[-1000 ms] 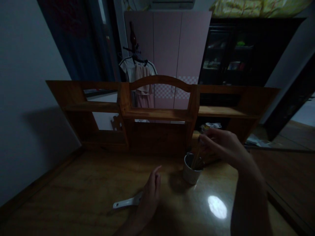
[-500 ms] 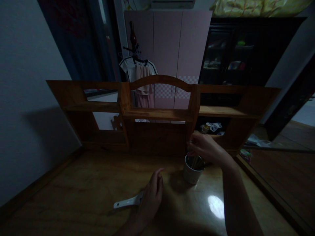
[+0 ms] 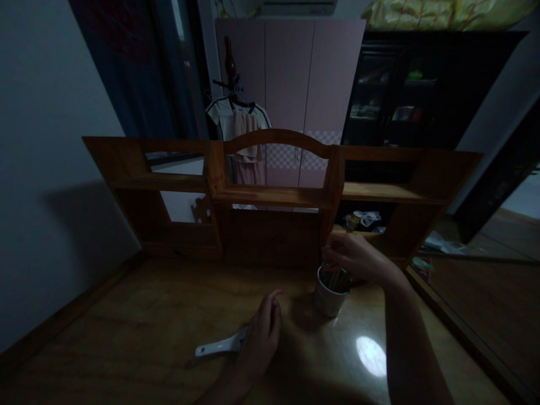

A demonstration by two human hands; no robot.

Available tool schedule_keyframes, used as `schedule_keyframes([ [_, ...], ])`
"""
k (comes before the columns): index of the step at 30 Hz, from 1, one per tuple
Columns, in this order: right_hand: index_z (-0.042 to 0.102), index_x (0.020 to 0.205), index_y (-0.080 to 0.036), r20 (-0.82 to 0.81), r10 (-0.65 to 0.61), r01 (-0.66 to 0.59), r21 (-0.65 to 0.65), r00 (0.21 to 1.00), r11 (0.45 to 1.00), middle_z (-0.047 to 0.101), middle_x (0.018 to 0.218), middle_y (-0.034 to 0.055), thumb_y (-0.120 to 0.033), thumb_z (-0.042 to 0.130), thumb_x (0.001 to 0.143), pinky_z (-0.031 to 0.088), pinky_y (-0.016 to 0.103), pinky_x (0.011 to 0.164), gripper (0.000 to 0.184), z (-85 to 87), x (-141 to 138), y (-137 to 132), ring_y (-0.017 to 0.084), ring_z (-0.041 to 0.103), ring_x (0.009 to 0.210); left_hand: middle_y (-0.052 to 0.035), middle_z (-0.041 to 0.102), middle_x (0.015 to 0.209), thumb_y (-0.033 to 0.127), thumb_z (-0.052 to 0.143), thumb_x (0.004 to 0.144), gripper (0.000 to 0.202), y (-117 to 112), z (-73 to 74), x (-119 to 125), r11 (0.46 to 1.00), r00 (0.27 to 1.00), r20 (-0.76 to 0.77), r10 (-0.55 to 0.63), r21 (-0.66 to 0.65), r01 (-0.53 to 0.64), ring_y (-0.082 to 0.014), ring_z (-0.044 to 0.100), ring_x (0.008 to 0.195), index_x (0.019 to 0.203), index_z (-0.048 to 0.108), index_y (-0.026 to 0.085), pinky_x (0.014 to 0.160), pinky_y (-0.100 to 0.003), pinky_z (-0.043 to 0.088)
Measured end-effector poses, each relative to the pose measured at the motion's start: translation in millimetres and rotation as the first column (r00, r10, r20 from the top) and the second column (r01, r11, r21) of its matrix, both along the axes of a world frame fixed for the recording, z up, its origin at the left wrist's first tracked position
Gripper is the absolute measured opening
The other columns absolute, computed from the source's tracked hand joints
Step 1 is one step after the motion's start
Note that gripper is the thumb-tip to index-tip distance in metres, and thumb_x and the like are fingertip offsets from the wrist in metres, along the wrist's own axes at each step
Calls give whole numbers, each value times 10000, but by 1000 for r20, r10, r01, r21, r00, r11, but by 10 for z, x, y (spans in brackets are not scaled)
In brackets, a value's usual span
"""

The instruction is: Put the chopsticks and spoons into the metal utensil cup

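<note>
On the wooden worktop (image 3: 169, 304), a pale cup (image 3: 329, 304) stands upright at two o'clock from the left hand (image 3: 262, 333), with thin sticks (image 3: 338, 278) poking up out of it. The right hand (image 3: 354, 256) is at one o'clock from the cup, its bent fingertips drawn together just over the rim. The left hand's fingers lie curled side by side, partly covering a white utensil (image 3: 219, 345) whose handle points between eight and nine o'clock. In this dim light I cannot tell whether either hand grips anything. A wooden shelf unit (image 3: 270, 239) stands at twelve o'clock.
</note>
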State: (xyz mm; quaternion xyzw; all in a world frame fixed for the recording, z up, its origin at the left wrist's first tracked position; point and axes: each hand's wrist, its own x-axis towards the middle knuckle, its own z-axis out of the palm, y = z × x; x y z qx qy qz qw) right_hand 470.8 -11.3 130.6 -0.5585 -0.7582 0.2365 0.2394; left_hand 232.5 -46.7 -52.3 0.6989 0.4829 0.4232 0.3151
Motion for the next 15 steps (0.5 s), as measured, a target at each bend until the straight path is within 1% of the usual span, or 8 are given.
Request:
schedule_keyframes([
  [2, 543, 846, -158, 30, -4, 4, 14, 1000, 1000, 679, 777, 68, -312, 490, 907, 437, 193, 469, 174, -19, -28, 12, 191, 698, 659, -99, 599, 1228, 322, 342, 979, 361, 1, -4, -4, 1000, 1000, -3, -4, -18, 4, -200, 594, 1110, 1312, 452, 236, 958, -363, 458],
  [5, 546, 774, -163, 76, 23, -25, 21, 997, 999, 679, 744, 57, -298, 509, 884, 415, 188, 438, 177, -72, -76, 43, 177, 685, 612, -102, 588, 1249, 327, 344, 979, 366, 11, -22, -6, 1000, 1000, -5, 0, -24, 0, -205, 580, 1137, 1320, 443, 238, 973, -374, 447],
  [9, 569, 726, -166, 124, 67, -62, -47, 990, 997, 679, 696, 38, -273, 549, 837, 419, 189, 453, 155, -145, -96, 83, 165, 671, 592, -106, 591, 1242, 323, 344, 979, 362, 21, -40, 2, 1000, 1000, 4, 0, -4, 0, -204, 588, 1120, 1314, 445, 230, 963, -365, 450],
  [15, 570, 679, -160, 214, 111, -112, -6, 971, 994, 652, 648, 31, -277, 570, 824, 375, 192, 461, 187, -183, -83, 85, 138, 620, 567, -93, 617, 1181, 320, 345, 978, 353, 1, 23, 9, 1000, 1000, 9, -9, -14, 9, -195, 614, 1048, 1302, 458, 235, 914, -344, 470],
])
